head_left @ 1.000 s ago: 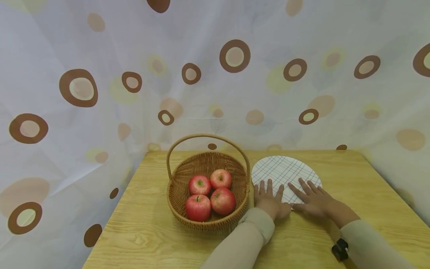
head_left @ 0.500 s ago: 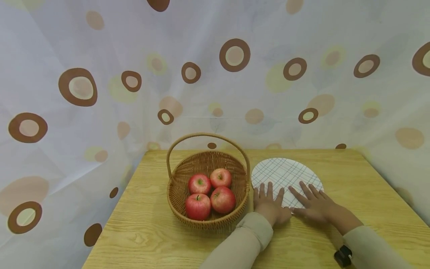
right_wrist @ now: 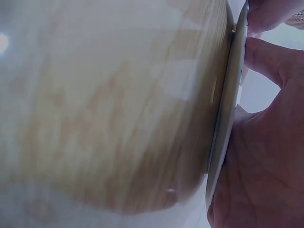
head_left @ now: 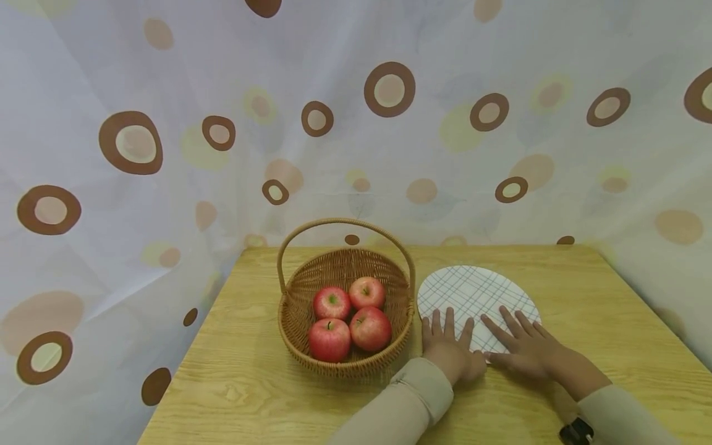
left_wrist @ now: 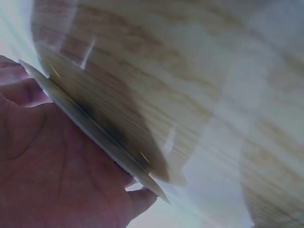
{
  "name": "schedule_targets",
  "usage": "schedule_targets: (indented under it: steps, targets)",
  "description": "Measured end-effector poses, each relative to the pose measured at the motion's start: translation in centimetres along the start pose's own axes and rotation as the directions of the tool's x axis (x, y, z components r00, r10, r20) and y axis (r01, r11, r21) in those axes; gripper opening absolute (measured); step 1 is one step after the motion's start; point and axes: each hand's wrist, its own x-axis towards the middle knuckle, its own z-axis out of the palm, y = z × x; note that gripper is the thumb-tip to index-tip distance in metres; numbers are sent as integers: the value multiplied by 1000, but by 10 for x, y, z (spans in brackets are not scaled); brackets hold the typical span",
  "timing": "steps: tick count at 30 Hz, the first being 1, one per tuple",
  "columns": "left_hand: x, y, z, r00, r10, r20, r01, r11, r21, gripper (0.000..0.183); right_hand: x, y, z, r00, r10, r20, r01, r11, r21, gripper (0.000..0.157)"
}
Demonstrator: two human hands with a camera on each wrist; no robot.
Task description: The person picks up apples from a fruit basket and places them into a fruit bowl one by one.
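Observation:
A round white plate [head_left: 473,287] with a grey-blue line grid lies face up on the wooden table, right of the basket. My left hand [head_left: 449,353] rests palm down on its near left part, fingers straight and spread. On the near right part my right hand [head_left: 528,349] lies the same way, its thumb close to the left thumb. In the left wrist view, the plate's thin edge [left_wrist: 95,135] runs along the palm [left_wrist: 57,166]. The right wrist view has the plate's edge [right_wrist: 228,114] against the right palm [right_wrist: 266,166], over the glossy tabletop.
A wicker basket [head_left: 295,346] with a tall arched handle [head_left: 345,220] stands just left of the left hand. Several red apples [head_left: 350,318] lie in it. A spotted white curtain [head_left: 345,154] encloses the table [head_left: 245,395] at the back and sides.
Both hands have slid toward the table's near side and slightly right, and the plate has come along under them. The basket and apples have stayed in place.

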Motion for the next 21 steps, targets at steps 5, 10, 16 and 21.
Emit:
schedule_targets:
  steps: [5,10,16,21]
  targets:
    - [-7,1,-2,1000,-10,-2,10,999,41,66,-4,-2,2,1000,-6,-3,6,1000,-15,85]
    - [-9,1,0,1000,-7,-8,8,998,66,64,-8,-3,4,1000,-9,-23,8,999,-38,83]
    - [-14,-1,2,1000,8,-4,-7,998,66,64,-14,-9,7,1000,0,-31,-1,1000,-16,84]
    - [-19,-4,2,1000,17,4,-17,998,59,64,-18,-14,9,999,0,-33,-1,1000,-20,84]
